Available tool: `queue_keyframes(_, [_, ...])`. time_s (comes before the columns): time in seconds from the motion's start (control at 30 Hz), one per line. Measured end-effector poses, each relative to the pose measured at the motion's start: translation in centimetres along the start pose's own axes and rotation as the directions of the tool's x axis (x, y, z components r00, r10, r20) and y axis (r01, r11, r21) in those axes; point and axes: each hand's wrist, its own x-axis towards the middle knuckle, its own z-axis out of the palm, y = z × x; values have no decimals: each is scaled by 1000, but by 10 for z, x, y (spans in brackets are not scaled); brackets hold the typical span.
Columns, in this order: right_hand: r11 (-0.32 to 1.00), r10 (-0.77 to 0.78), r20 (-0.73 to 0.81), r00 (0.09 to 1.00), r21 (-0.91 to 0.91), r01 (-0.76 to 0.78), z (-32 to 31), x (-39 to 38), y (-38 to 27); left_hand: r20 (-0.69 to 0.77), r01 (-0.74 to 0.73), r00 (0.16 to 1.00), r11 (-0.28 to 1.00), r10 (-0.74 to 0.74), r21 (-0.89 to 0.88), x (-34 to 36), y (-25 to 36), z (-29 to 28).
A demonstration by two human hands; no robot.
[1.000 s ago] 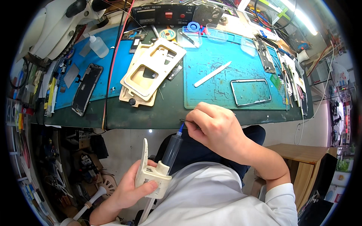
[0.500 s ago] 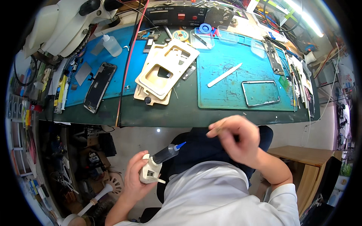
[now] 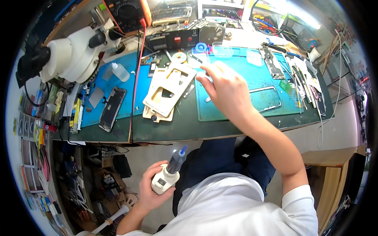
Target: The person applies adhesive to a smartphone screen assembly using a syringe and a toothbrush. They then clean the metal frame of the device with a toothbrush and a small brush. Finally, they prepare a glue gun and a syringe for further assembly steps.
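My left hand (image 3: 151, 188) is wrapped round a white hand-held dispenser (image 3: 164, 179) below the table edge. A dark syringe (image 3: 176, 162) with a blue pointed tip (image 3: 183, 150) sticks up out of it. My right hand (image 3: 226, 88) reaches over the blue mat (image 3: 212, 112), thumb and forefinger apart, with nothing visible between them. Those fingertips are nearest to the cream phone-shaped mould plates (image 3: 157, 100) and a clear plastic box (image 3: 195, 58). A thin phone frame (image 3: 271, 105) lies right of the hand. Beneath the hand, most of a white stick (image 3: 208, 99) is hidden.
At left stand a white microscope (image 3: 75, 55), a squeeze bottle (image 3: 120, 72) and a dark phone screen (image 3: 112, 109). Red and black cables (image 3: 136, 92) cross the table edge. Behind are a multimeter (image 3: 128, 15) and tape rolls (image 3: 201, 48). Tools (image 3: 303, 80) crowd the right side.
My right hand has moved up and forward from the table edge to above the mat, stretching the arm. The dispenser in my left hand has turned more upright. The view has tilted up.
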Motion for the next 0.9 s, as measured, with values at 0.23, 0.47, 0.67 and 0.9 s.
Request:
queue_keyframes(0.23, [965, -239, -214, 947, 60, 257, -98, -45, -17, 74, 9, 995, 670, 69, -742, 124, 48, 20])
queue_keyframes(0.47, [984, -178, -233, 956, -28, 177, -169, -72, 53, 503, 491, 863, 151, 50, -858, 203, 138, 143])
queue_keyframes(0.67, [887, 166, 161, 973, 407, -218, -259, -126, 93, 831, 796, 556, 277, 21, -539, 215, 214, 207])
queue_keyframes(0.9, [487, 380, 362, 851, 704, -517, -303, -140, 111, 858, 505, 512, 798, 29, -328, 261, 235, 180])
